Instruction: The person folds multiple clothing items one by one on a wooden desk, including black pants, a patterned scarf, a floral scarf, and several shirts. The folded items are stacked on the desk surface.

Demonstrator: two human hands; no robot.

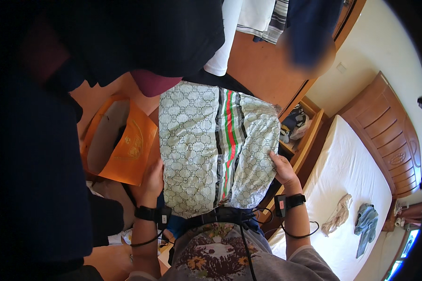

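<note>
A large pale woven-plastic bag (193, 151) is held up before me. It bears a repeated letter pattern and black, green and red stripes, and its surface is creased. My left hand (153, 181) grips the bag's left edge, with the fingers hidden behind it. At the right edge, my right hand (284, 169) pinches the material, thumb on the front face. Just left of the bag stands an orange paper carrier bag (135, 147) with its mouth open; a dark thing shows inside. Black straps with small boxes and cables circle both my wrists.
Dark clothes (144, 38) hang close on the left and overhead. A white sleeve (221, 45) and a navy garment (309, 31) hang farther back. An open wooden drawer (314, 130) holds clothing. On the right is a bed (337, 168) with a beige cloth (337, 214) and a blue-grey garment (365, 224).
</note>
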